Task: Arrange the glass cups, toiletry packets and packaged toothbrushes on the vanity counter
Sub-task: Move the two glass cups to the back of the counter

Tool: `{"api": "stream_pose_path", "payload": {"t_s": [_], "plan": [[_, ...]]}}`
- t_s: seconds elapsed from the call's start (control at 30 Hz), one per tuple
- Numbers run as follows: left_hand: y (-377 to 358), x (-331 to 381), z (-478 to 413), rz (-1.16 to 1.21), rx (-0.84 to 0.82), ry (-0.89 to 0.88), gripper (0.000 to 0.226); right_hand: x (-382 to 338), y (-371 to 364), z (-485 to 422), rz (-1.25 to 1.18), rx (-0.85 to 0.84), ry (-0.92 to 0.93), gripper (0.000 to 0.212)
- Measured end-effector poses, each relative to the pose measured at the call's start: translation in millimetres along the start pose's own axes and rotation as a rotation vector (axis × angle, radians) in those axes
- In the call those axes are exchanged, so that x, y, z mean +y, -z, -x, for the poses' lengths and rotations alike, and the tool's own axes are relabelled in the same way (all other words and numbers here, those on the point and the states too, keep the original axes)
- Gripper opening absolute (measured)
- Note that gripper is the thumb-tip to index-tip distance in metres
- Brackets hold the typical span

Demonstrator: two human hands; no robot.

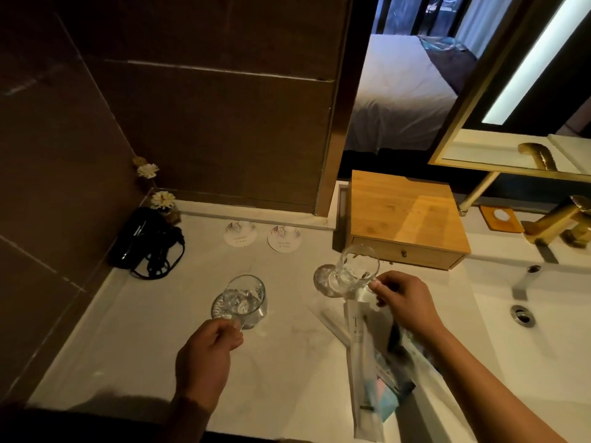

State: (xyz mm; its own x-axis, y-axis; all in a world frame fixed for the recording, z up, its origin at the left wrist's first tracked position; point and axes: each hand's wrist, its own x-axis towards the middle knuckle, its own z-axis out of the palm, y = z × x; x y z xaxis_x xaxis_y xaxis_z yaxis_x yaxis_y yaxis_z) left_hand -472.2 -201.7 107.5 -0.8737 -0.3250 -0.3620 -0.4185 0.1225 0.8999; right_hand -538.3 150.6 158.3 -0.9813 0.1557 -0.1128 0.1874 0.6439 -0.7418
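Both hands are gripping glass cups by the handle: left hand (209, 345) tipping the left cup (241, 302), right hand (404, 298) tilting the right cup (353, 271), both over the bench (128, 346), likely heading for the round coasters (262, 236) beyond. Packaged toothbrushes (363, 362) and packets (388, 383) are lying under the right wrist, waiting.

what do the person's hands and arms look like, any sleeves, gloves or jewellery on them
Both are bare. The left hand and right hand wear no gloves, and no rings show. Both forearms are uncovered as far as the picture's edge, with no sleeve, watch or bracelet in view. The lighting is dim, so finer marks cannot be made out.
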Motion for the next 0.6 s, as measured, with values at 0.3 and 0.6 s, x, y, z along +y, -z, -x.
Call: {"api": "stream_pose_path", "payload": {"t_s": [0.3, 0.6], "plan": [[35.5, 28.2, -19.4, -0.127, 0.011, -0.032, 0.024, -58.5, -56.0, -12.4, 0.000, -0.081, 0.062, 0.008], [40.3, 71.0, -68.5, 0.019, 0.010, -0.102, 0.018, -100.0, -79.7, -38.5, 0.010, -0.063, 0.065, 0.013]]}}
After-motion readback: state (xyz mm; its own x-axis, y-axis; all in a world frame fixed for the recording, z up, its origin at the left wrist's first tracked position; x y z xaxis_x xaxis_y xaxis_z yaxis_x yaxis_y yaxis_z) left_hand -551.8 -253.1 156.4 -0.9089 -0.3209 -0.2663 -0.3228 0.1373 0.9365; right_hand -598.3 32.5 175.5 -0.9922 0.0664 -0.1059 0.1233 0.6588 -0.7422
